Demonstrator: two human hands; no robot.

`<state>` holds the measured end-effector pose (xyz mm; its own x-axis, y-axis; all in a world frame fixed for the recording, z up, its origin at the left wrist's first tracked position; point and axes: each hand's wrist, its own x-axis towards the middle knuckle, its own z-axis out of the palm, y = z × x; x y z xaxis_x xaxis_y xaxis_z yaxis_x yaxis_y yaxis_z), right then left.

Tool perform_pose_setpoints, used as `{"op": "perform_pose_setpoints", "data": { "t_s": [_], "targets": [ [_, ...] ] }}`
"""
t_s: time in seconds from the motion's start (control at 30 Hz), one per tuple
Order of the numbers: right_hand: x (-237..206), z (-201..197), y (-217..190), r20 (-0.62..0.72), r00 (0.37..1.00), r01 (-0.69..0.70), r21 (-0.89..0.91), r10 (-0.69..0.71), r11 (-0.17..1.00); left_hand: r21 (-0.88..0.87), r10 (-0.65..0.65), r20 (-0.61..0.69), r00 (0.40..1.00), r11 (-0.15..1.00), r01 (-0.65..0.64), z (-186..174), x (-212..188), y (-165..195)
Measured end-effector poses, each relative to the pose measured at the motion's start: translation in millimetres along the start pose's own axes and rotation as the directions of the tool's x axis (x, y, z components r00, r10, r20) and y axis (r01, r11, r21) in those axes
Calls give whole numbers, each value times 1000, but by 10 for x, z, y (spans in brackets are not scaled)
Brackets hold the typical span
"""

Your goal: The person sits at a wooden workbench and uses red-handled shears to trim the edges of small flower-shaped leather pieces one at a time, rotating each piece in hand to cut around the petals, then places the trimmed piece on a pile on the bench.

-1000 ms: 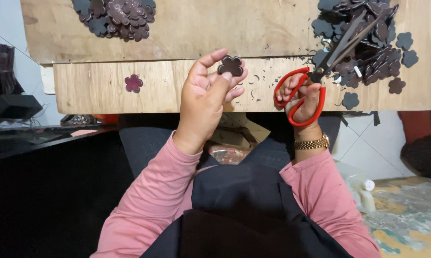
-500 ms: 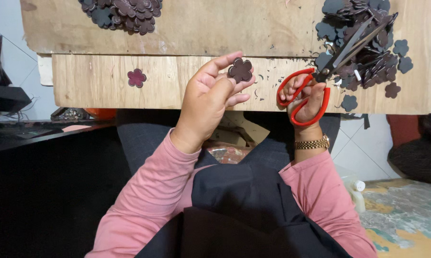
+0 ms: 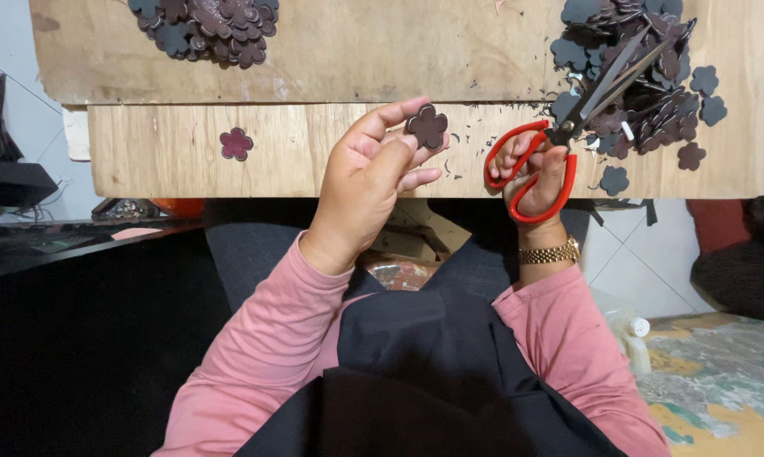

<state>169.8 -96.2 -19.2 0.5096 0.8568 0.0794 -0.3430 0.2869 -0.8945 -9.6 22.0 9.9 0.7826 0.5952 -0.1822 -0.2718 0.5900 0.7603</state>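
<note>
My left hand (image 3: 369,173) holds a small dark flower-shaped cutout (image 3: 427,126) pinched between thumb and fingertips, above the front edge of the wooden board (image 3: 331,59). My right hand (image 3: 541,165) grips red-handled scissors (image 3: 560,135), fingers through the loops, blades slightly apart and pointing up-right over a heap of dark flower cutouts (image 3: 653,76). The two hands are a short way apart. A gold watch (image 3: 549,252) sits on my right wrist.
A second pile of dark flower cutouts (image 3: 208,25) lies at the board's top left. One single reddish flower cutout (image 3: 236,144) lies alone on the lower plank. Small offcuts speckle the wood. My lap, in dark cloth, is below; tiled floor to the right.
My left hand has shifted slightly right and up with the cutout. The right hand and scissors stay in about the same place.
</note>
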Motion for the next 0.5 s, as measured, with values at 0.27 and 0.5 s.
{"op": "perform_pose_setpoints", "data": {
  "t_s": [0.27,0.5],
  "targets": [
    [7,15,-48,5,1000,-14,15,14,1000,-14,9,13,1000,1000,-9,66,10,44],
    [-10,-57,-3,7,1000,-1,28,1,1000,26,15,-19,1000,1000,-15,-27,134,-145]
  ]
}}
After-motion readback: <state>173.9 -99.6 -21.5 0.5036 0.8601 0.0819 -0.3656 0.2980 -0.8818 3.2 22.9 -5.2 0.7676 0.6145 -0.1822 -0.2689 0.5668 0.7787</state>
